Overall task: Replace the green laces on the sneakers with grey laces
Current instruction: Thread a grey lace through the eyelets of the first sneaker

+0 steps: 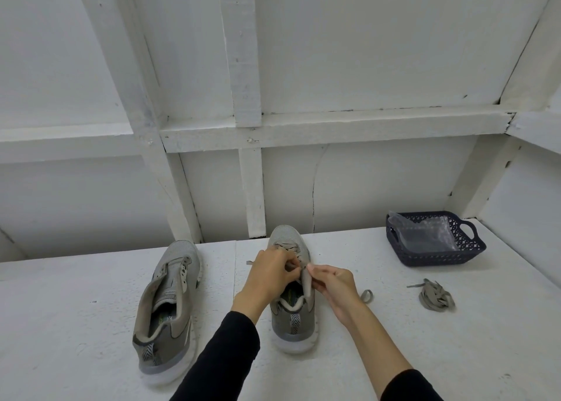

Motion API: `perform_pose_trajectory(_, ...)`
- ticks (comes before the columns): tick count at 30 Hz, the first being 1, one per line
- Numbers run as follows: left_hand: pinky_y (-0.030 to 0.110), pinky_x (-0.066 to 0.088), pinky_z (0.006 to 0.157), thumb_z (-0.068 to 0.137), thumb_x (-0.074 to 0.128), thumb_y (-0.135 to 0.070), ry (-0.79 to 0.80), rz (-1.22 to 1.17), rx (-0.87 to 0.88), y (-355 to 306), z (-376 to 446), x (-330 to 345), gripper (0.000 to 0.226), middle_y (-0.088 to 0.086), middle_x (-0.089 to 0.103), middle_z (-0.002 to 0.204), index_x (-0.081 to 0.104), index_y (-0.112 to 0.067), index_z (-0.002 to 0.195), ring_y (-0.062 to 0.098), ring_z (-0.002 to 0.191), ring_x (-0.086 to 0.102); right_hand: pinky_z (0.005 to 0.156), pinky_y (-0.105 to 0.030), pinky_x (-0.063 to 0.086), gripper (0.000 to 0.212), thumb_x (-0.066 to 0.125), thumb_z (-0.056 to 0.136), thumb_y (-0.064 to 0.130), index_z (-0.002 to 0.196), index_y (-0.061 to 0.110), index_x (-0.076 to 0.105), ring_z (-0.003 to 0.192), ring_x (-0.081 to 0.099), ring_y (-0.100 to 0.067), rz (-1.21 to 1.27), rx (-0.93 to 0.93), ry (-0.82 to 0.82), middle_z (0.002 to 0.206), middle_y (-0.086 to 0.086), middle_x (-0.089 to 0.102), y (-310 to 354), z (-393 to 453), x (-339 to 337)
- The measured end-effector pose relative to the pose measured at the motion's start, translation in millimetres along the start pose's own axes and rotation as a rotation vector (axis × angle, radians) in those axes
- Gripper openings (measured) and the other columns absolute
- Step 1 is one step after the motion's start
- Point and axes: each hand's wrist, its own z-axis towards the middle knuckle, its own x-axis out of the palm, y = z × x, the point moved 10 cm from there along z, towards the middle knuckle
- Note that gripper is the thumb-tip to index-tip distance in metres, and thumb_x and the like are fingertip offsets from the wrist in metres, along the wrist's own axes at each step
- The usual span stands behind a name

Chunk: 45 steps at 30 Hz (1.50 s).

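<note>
Two grey sneakers stand on the white table, toes pointing away. The left sneaker (170, 303) has no lace in its eyelets. The right sneaker (293, 309) has a grey lace (306, 283) partly threaded near the toe. My left hand (271, 274) pinches the lace over the eyelets. My right hand (332, 288) pinches the lace just to the right of it, and a loop of the lace (366, 295) trails out beyond my wrist. A loose bundled lace (435, 296) lies on the table at the right; its colour reads greyish.
A dark blue plastic basket (469, 249) holding a clear plastic bag (425, 233) stands at the back right. The white table (76, 324) runs up to a white panelled wall (273, 173) right behind the shoes.
</note>
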Motion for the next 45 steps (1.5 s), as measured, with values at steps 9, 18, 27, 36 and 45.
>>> perform_pose_trajectory(9,0.029,0.026,0.088,0.093,0.060,-0.037,-0.098,0.018,0.063,0.3,-5.9,-0.2,0.014,-0.017,0.062,0.100,0.072,-0.032,0.100,0.010,0.101,0.038,0.075,-0.026,0.057,0.013,0.058,0.094,0.004,0.092,-0.001,0.070,0.086,0.070,-0.022,-0.119,-0.064,0.017,0.092,-0.018,0.072,6.1,2.9,2.0)
perform_pose_trajectory(18,0.037,0.027,0.101,0.079,0.076,-0.041,-0.283,-0.387,-0.519,68.3,-29.1,15.5,0.063,0.001,0.039,0.134,0.045,-0.023,0.130,0.026,0.125,0.030,0.071,-0.029,0.055,0.018,0.042,0.102,0.013,0.087,0.012,0.052,0.069,0.062,-0.016,-0.158,-0.381,-0.211,0.080,-0.005,0.065,77.7,-13.8,9.5)
perform_pose_trajectory(27,0.035,0.044,0.096,0.080,0.077,-0.038,-0.376,-0.638,-0.644,82.5,-39.0,28.7,0.072,0.004,0.041,0.134,0.043,-0.011,0.136,0.022,0.121,0.046,0.061,-0.030,0.036,0.028,0.049,0.099,0.026,0.078,0.011,0.061,0.084,0.051,-0.025,-1.201,-0.357,0.035,0.079,-0.006,0.056,38.0,-0.8,14.4)
perform_pose_trajectory(36,0.021,0.047,0.071,0.089,0.068,-0.018,-0.477,-0.638,-0.483,70.4,-39.5,12.4,0.010,-0.008,0.061,0.103,0.066,-0.028,0.092,0.007,0.095,0.058,0.064,-0.025,0.053,0.033,0.038,0.105,0.022,0.077,0.008,0.048,0.060,0.056,-0.012,-0.001,-0.352,-0.044,0.068,-0.002,0.059,99.0,-26.4,-2.5)
perform_pose_trajectory(45,0.018,0.047,0.067,0.088,0.067,-0.009,-0.509,-0.693,-0.485,65.7,-40.1,14.0,0.018,-0.009,0.066,0.096,0.066,-0.027,0.087,0.003,0.088,0.061,0.049,-0.023,0.033,0.030,0.042,0.101,0.025,0.074,0.013,0.041,0.059,0.034,-0.018,-0.678,-0.068,-0.257,0.067,-0.006,0.042,27.1,-2.6,-38.3)
